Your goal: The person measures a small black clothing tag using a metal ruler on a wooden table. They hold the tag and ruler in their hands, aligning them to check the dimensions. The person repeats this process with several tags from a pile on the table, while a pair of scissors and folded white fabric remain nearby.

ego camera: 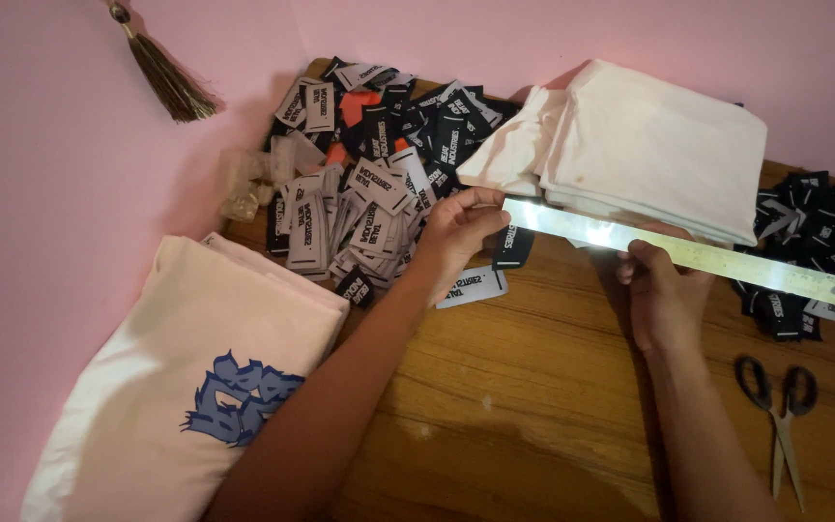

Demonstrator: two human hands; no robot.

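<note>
A long shiny metal ruler (688,253) is held level above the wooden table (533,387). My left hand (456,230) pinches its left end, and my right hand (657,290) grips it from below near the middle. Behind the ruler lies a stack of folded white cloth (649,145). A black label (512,247) hangs just under the ruler's left end, and a white label (474,286) lies below my left hand.
A heap of black and white woven labels (369,164) fills the back left corner. More black labels (814,242) lie at the right. Black-handled scissors (781,406) rest at the right front. A folded white garment with a blue print (195,387) lies at the left. A tassel (161,72) hangs on the pink wall.
</note>
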